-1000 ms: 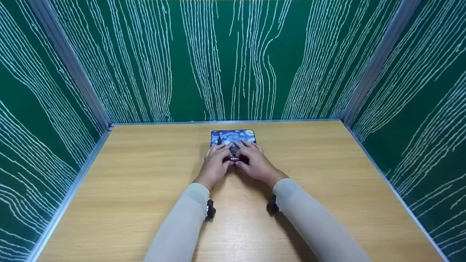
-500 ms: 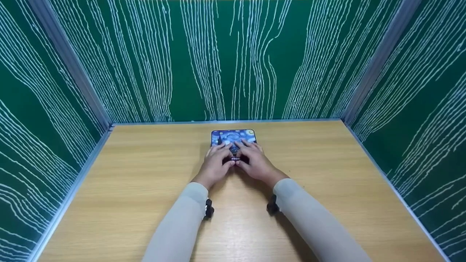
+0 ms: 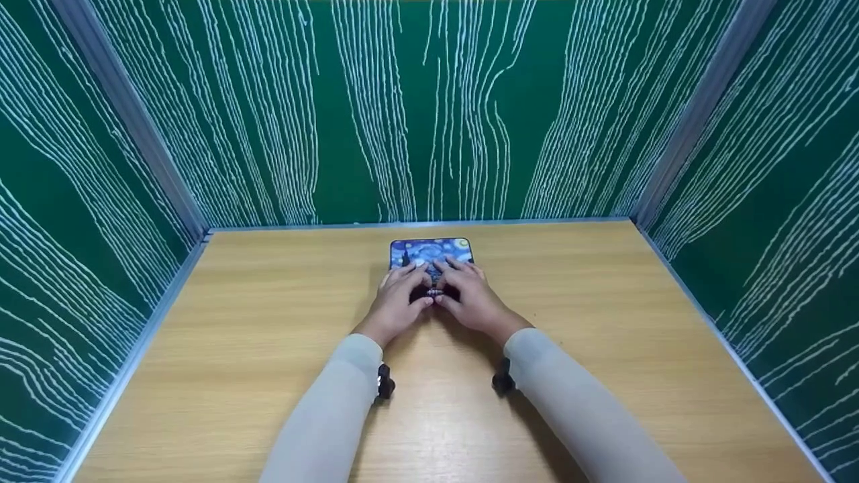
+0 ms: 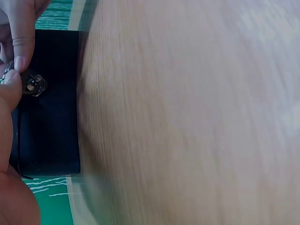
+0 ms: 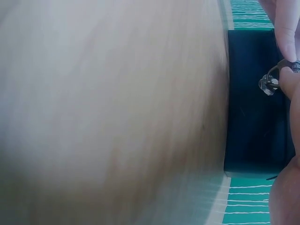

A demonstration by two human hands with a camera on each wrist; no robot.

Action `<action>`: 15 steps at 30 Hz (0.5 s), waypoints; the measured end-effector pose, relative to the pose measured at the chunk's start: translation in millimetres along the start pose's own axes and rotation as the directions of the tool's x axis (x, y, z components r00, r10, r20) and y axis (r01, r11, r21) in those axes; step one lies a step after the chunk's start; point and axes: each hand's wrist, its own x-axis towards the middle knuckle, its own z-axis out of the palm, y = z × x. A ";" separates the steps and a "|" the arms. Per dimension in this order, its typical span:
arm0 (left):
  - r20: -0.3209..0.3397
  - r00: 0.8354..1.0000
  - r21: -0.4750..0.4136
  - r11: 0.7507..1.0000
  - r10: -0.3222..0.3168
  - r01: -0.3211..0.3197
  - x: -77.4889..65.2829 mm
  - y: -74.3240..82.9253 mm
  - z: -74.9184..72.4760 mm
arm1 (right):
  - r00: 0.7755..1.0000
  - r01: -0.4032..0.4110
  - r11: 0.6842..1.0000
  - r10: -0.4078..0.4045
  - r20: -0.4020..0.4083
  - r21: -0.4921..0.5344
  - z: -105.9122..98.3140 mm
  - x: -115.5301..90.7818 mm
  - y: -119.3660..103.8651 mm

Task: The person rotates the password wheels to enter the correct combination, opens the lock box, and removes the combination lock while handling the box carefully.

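Observation:
A dark box (image 5: 255,117) has a blue swirling painting on its lid (image 3: 429,251). On its front is a metal clasp (image 4: 36,85), with the shackle of a small combination padlock (image 5: 295,67) through it. My left hand (image 3: 396,300) pinches one end of the padlock between thumb and finger, its other fingers over the lid. From the opposite side, my right hand (image 3: 474,299) holds the other end the same way, fingertips on the lid. Ridged dials show between the two thumbs in the head view. The fingers hide much of the padlock body.
The box stands toward the back of a wooden table (image 3: 282,322). Green panels (image 3: 362,114) with white wavy lines rise at the back and sides, framed by metal posts (image 3: 698,100). Dark wrist devices (image 3: 385,382) sit under both sleeves.
Both hands stay at the padlock, with only slight shifts of the thumbs and the left forearm. The box stays in place.

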 end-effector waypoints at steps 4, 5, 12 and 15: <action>0.004 1.000 0.017 1.000 -0.004 0.004 -1.2 -0.7 1.3 | 1.000 -0.015 1.000 0.015 0.012 -0.002 0.4 -0.7 -0.2; 0.004 1.000 0.018 1.000 -0.007 0.007 -1.4 -0.5 1.5 | 1.000 -0.017 1.000 0.017 0.013 0.000 0.4 -0.9 -0.4; -0.001 1.000 0.017 1.000 -0.014 0.014 -0.2 0.8 1.6 | 1.000 -0.026 1.000 0.026 0.001 0.009 -0.2 -0.6 -1.2; -0.001 1.000 0.015 1.000 -0.015 0.015 0.4 0.5 1.5 | 1.000 -0.023 1.000 0.023 -0.002 0.014 -0.5 0.1 -1.3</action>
